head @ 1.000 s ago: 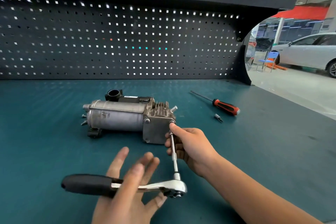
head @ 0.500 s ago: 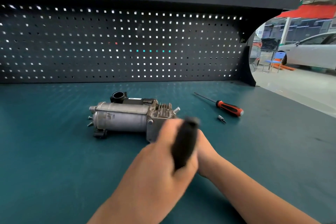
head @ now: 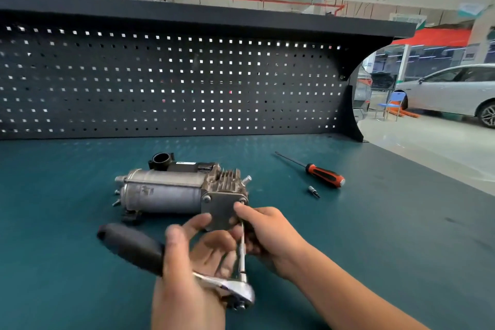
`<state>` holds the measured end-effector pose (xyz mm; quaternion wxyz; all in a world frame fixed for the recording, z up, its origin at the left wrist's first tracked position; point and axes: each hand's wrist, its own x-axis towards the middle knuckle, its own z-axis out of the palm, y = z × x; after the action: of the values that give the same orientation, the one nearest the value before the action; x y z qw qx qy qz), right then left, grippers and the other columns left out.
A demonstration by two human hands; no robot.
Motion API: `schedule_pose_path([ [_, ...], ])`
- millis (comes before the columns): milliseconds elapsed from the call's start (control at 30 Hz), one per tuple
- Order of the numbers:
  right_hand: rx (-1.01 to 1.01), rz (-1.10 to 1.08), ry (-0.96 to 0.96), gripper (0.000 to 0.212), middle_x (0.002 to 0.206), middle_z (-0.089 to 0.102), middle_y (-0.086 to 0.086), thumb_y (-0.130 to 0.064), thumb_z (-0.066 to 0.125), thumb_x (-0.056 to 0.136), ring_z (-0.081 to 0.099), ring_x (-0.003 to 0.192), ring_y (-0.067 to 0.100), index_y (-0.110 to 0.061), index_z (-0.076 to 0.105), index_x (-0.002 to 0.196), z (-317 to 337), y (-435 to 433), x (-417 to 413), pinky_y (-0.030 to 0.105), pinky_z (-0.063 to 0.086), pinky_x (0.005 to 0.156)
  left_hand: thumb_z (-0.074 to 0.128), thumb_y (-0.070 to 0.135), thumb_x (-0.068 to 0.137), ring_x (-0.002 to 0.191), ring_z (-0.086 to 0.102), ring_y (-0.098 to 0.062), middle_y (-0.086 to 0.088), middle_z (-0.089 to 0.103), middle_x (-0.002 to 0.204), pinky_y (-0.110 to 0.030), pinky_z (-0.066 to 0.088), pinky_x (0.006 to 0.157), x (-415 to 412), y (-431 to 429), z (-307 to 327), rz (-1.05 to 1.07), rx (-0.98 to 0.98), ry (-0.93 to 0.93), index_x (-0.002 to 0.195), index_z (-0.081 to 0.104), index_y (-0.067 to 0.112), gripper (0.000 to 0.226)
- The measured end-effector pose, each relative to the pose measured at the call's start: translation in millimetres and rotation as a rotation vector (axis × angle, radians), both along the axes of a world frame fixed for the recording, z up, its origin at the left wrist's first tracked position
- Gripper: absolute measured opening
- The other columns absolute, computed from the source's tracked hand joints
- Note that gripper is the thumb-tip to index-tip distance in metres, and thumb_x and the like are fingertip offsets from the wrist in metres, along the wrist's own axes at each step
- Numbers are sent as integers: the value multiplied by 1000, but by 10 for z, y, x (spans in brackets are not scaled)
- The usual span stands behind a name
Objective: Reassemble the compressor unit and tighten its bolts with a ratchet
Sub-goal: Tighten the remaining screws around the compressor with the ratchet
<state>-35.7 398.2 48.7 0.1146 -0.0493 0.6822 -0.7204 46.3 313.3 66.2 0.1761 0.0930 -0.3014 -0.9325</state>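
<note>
Head view. Compressor (head: 171, 191) lies on its side on the green bench mat (head: 53, 249), mid-bench, cylinder to the left, finned head and square end plate (head: 219, 213) to the right, plate facing the camera. Two plate bolts show at the top corners; the lower corners are hidden by the hands.

Ratchet (head: 214, 282) is held off the mat, in front of the plate. Its black handle (head: 131, 245) points out to the left and is blurred. A thin extension (head: 242, 246) runs from the ratchet head up to the plate's top right bolt (head: 242, 200).

Left hand (head: 192, 262): laid against the ratchet where handle meets shank, fingers loosely straight and spread toward the plate, not wrapped round the tool.

Right hand (head: 267, 233): thumb and curled fingers pinch the extension near its upper end, thumb tip just below the bolt.

Also on the mat, to the right and well apart from the compressor: a red-and-black screwdriver (head: 324, 175), and a small bit (head: 314, 191) just beside its handle. Black pegboard (head: 160, 83) stands at the back of the bench. A white car (head: 455, 91) and a blue chair (head: 391, 104) sit on the shop floor to the right.
</note>
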Motion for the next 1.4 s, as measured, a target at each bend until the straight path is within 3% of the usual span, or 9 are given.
schedule_pose_path([
  [200,-86,-2,-50,32,42,54,-1,-24,46,97,37,29,5,-8,54,71,28,-27,28,13,27,31,73,36,72,87,58,-42,-24,62,108,-61,45,70,203,-127,-57,-305,5,-226,87,57,9,35],
  [333,-130,12,-81,31,43,55,-1,-24,46,97,39,29,5,-6,55,73,42,-27,28,12,30,31,44,-10,89,40,60,-34,-24,65,59,-34,46,29,289,-23,-135,-457,-259,-147,92,58,8,23],
  [467,-189,48,-110,34,45,57,1,-24,45,97,44,31,5,-3,58,74,44,-20,20,12,35,33,62,7,72,38,52,-20,-9,57,51,-25,44,39,218,-172,-168,-376,-785,-77,104,55,40,46],
  [567,-197,26,-120,33,49,61,4,-21,48,96,49,35,8,-4,60,71,26,-8,25,17,39,38,49,35,66,71,59,-12,9,54,64,-23,46,67,251,-225,-215,-134,-1569,-83,115,12,66,69],
  [733,-77,-119,-18,30,53,65,1,-27,60,89,43,33,4,-5,63,68,-39,-19,8,13,35,37,37,32,87,99,56,-19,10,52,96,-28,37,69,230,-179,-287,-10,-2198,66,111,8,41,39],
  [867,-93,-138,12,27,45,60,-2,-18,59,90,42,32,4,-3,60,67,-33,-45,8,14,32,35,37,48,89,92,59,-8,16,57,89,-25,40,68,163,-163,-297,-72,-1957,-93,104,17,48,25],
  [1067,-147,-85,-82,25,49,59,-2,-22,57,91,32,31,3,-7,60,72,-10,-3,3,13,23,32,43,30,93,27,43,-15,-10,63,53,-18,39,31,170,-82,-199,-580,-208,-220,84,66,22,26],
  [1133,-154,-74,-104,25,52,60,-2,-24,56,91,28,31,3,-7,61,74,-8,3,-4,13,22,32,46,31,89,24,42,-14,-13,63,53,-19,39,27,165,-86,-158,-589,65,-230,80,59,9,27],
  [1400,-67,-26,-53,32,58,66,-2,-33,50,94,37,34,5,-9,67,82,-30,36,11,14,28,35,48,14,87,33,36,-9,3,53,48,-16,32,38,89,-238,-175,-425,-1088,-36,84,62,37,27],
])
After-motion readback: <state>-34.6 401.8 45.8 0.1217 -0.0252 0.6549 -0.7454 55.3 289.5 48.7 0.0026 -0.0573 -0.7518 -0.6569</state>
